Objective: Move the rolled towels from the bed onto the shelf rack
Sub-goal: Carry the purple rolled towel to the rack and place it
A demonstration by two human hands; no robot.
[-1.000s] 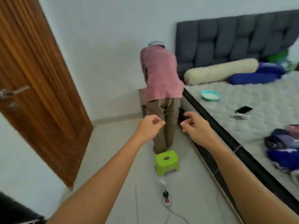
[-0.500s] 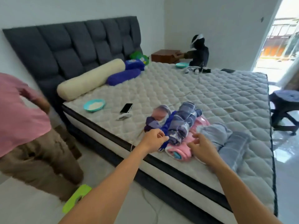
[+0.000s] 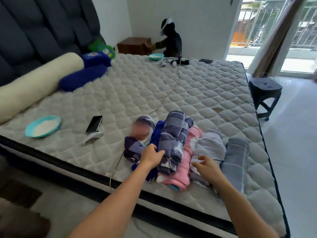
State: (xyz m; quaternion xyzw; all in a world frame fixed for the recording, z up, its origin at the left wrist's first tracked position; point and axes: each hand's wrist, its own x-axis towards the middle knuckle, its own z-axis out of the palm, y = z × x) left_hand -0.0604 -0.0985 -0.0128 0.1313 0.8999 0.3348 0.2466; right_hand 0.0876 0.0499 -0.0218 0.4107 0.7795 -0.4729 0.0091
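Bed (image 3: 197, 93): bare quilted white mattress, dark tufted headboard (image 3: 34, 31) at left, white walls, pale tiled floor, glass door with curtain at right. Rolled towels (image 3: 175, 143) piled at the near edge of the mattress, in pink, navy plaid and grey. Also on the mattress: phone (image 3: 94, 124), teal bowl (image 3: 42, 126), cream bolster (image 3: 34, 85). Left hand (image 3: 152, 156) curled, touching the plaid roll, no clear grasp; right hand (image 3: 205, 166) loosely open above the pink and grey rolls. No legible writing.
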